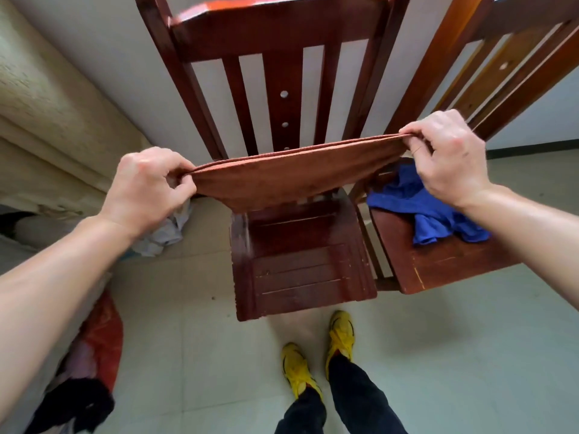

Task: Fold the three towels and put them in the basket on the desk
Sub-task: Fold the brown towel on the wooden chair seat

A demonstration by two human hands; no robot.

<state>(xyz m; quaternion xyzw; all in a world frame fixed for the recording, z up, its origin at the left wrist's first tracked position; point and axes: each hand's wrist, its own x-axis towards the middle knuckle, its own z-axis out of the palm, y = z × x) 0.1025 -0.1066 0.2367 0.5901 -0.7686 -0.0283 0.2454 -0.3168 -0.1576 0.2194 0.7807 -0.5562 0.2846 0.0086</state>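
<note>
Head view, looking down over both hands. The left hand (147,186) pinches one top corner of the brown towel (282,180), thumb and curled fingers clamped on the edge. The right hand (448,155) pinches the other corner the same way, a little higher, so the top edge slopes up from left to right. Between the two grips the towel is pulled taut. I can see two layered edges along the top, so it's doubled, and it hangs in a shallow curve below the hands.

Right under the towel, between the grips, is the seat of the dark chair (300,264), its slatted back rising beyond the towel. Below the right hand, a blue towel (429,211) lies crumpled on the seat of a second chair (438,267), just beside the first. The hand hides part of the blue towel's top. Below the left hand, a white cloth (169,227) is bunched on the floor by the dark chair; I can't tell if it's a towel. Nearer me than the grips, yellow shoes (340,333) stand on the tiles before the dark chair. Under the left forearm sit a red bag (103,333) and a black cloth (78,405).
</note>
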